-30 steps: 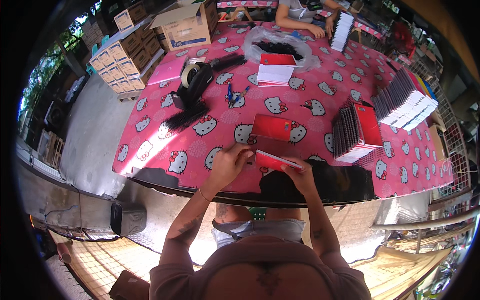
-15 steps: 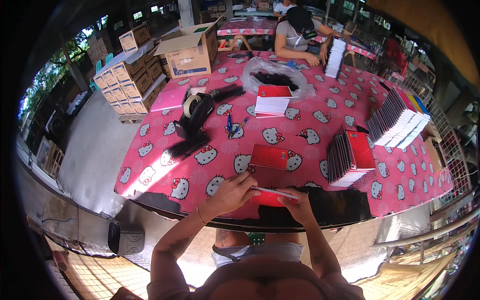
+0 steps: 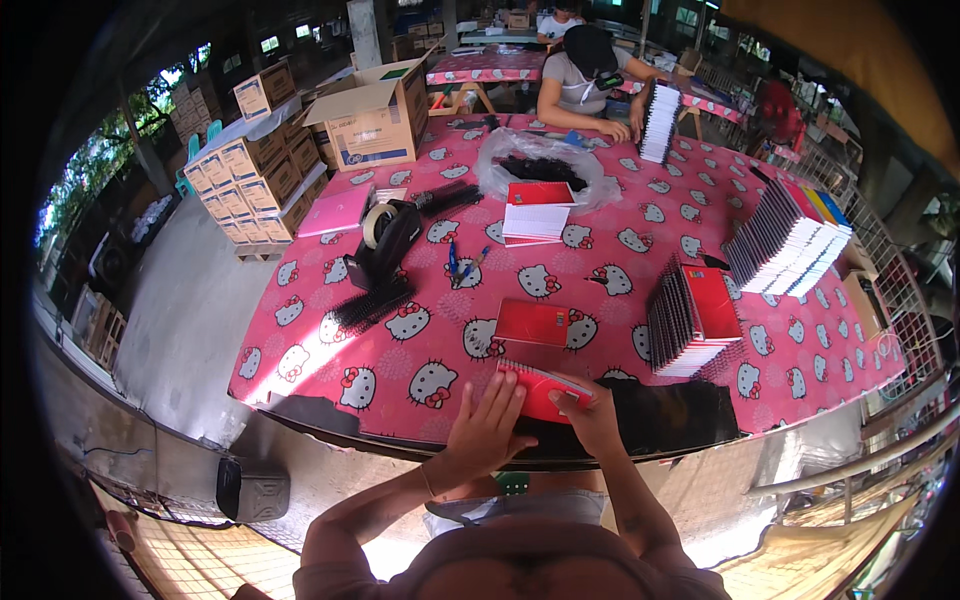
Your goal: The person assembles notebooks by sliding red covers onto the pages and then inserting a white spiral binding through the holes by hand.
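Note:
A red spiral notebook [image 3: 538,392] is at the table's near edge, its wire-bound edge along the top. My right hand [image 3: 592,418] grips its right end, thumb on the cover. My left hand [image 3: 487,428] lies with straight fingers against the notebook's left end, fingertips on the cover. Just beyond lies another red notebook [image 3: 532,322], flat on the table. To the right stands a stack of red spiral notebooks [image 3: 690,318].
The pink patterned table [image 3: 400,385] has a black patch along its near edge. On it are a tape dispenser [image 3: 388,240], black binding coils [image 3: 372,305], pens [image 3: 465,265], a plastic bag [image 3: 490,170] and a larger notebook pile [image 3: 795,240]. A co-worker [image 3: 590,85] sits opposite.
The notebook has tipped from nearly edge-on to showing its red cover. My left hand's fingers have gone from pinching its left end to lying straight on it.

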A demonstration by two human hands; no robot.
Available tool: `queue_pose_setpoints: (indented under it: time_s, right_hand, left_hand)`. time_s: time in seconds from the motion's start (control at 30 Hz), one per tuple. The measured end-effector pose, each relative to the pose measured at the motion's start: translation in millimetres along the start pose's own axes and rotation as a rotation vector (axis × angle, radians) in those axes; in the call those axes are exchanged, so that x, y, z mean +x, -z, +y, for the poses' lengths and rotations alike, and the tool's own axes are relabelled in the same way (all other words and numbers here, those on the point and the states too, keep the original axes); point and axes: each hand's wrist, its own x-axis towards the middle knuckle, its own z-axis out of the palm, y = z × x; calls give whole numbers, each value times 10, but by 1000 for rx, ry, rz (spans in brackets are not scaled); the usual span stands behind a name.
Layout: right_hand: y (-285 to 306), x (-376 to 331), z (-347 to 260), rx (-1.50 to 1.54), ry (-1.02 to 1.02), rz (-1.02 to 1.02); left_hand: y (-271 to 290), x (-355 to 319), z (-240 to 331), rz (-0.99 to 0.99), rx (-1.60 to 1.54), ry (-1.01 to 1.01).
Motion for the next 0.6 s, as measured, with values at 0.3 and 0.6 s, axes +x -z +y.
queue_pose_setpoints:
  time_s: [0.3, 0.6]
  right_hand:
    - [7, -89, -140, -119, -19, -105]
    - [-55, -55, -22, -273, 5, -176]
  left_hand:
    - [-16, -47, 77, 32, -9, -66]
    - [2, 175, 47, 59, 94, -52]
